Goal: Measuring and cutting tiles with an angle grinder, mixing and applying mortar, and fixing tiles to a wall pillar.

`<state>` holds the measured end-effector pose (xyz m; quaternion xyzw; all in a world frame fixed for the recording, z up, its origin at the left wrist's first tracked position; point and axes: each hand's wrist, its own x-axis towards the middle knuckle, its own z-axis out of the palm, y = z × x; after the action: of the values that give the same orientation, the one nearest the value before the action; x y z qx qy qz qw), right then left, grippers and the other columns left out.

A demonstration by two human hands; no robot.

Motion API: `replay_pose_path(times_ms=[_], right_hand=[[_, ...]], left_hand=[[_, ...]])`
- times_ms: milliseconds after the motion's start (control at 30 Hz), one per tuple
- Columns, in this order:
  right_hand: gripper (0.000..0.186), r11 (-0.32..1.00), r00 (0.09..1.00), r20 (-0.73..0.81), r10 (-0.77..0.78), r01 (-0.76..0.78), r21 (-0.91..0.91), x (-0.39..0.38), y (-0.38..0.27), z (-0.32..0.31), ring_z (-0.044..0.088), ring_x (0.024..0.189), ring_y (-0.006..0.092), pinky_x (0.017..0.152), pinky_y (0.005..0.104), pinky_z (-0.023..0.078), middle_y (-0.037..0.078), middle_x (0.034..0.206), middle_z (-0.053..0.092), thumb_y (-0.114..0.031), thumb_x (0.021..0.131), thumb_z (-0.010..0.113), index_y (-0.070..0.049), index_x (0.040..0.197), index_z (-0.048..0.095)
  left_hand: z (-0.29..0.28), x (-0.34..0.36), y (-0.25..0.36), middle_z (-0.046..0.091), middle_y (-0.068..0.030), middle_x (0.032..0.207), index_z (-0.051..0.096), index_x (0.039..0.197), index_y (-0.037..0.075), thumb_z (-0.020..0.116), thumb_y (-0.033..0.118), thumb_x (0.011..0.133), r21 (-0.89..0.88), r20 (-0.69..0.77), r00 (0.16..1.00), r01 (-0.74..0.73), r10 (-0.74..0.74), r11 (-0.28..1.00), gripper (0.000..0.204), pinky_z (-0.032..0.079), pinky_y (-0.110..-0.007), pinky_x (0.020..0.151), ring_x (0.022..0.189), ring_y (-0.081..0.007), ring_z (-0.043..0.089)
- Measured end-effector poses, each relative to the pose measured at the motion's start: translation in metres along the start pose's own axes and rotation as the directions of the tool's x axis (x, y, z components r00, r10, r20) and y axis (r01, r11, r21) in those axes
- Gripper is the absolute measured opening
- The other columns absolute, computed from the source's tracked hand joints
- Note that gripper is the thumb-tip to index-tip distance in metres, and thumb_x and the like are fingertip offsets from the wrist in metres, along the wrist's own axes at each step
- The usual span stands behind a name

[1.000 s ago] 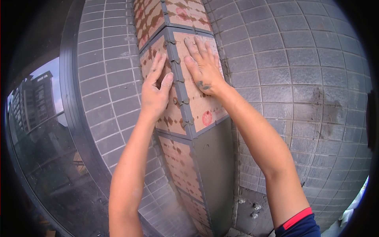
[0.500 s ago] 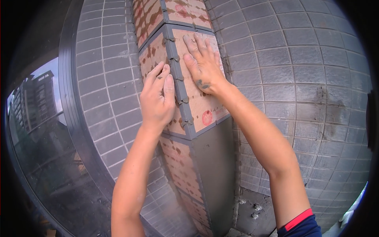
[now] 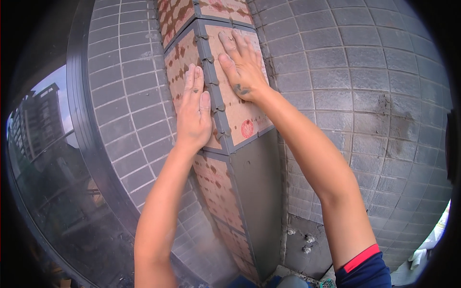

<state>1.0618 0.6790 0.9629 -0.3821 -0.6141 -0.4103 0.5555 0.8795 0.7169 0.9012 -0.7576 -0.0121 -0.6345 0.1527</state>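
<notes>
A square column juts from the wall, its faces clad in tiles under tan paper facing with brown blotches. My right hand [image 3: 245, 67] lies flat, fingers spread, on the right-face tile [image 3: 230, 108], which bears a round red mark. On the neighbouring left-face tile [image 3: 180, 57] rests my left hand [image 3: 194, 113], its fingers stretched upward and its thumb beside the corner. Between the hands runs the grey corner seam [image 3: 214, 91], with lumps of grey mortar squeezed out along it. Neither hand holds anything.
Below the right tile the column shows smooth grey mortar [image 3: 259, 192]. More papered tiles [image 3: 216, 185] continue down the left face. Grey tiled walls [image 3: 331, 62] flank the column. A dark framed window [image 3: 43, 192] stands at left. White lumps [image 3: 307, 242] sit low near the column's base.
My left hand's fingers have straightened and lie flatter against the left tile. My right hand stays pressed on its tile. The view has shifted slightly, showing more at the column's foot.
</notes>
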Motion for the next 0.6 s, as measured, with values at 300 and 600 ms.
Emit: replay_pose_path(times_ms=[300, 600], right_hand=[[0.061, 0.998, 0.991, -0.127, 0.037, -0.031, 0.046, -0.003, -0.010, -0.009, 0.042, 0.138, 0.0452, 0.118, 0.0625, 0.022, 0.019, 0.153, 0.039, -0.053, 0.101, 0.050, -0.020, 0.152, 0.045], [0.071, 0.980, 0.993, 0.036, 0.109, -0.113, 0.166, -0.074, -0.009, -0.044, 0.027, 0.151, 0.0431, 0.124, 0.0595, 0.013, 0.021, 0.165, 0.026, -0.060, 0.105, 0.035, -0.016, 0.160, 0.033]], left_hand=[[-0.003, 0.003, 0.003, 0.032, -0.0178, 0.165, 0.038, 0.157, 0.004, 0.037, 0.031, 0.110, -0.042, -0.029, 0.999, 0.036, -0.038, 0.998, 0.054, 0.028, -0.041, 0.122, 0.150, -0.0358, 0.035], [-0.027, -0.036, 0.033, 0.036, -0.0214, 0.162, 0.042, 0.153, -0.001, 0.040, 0.032, 0.108, -0.067, -0.039, 0.988, 0.146, -0.149, 0.987, 0.055, 0.027, -0.042, 0.122, 0.149, -0.0359, 0.037]])
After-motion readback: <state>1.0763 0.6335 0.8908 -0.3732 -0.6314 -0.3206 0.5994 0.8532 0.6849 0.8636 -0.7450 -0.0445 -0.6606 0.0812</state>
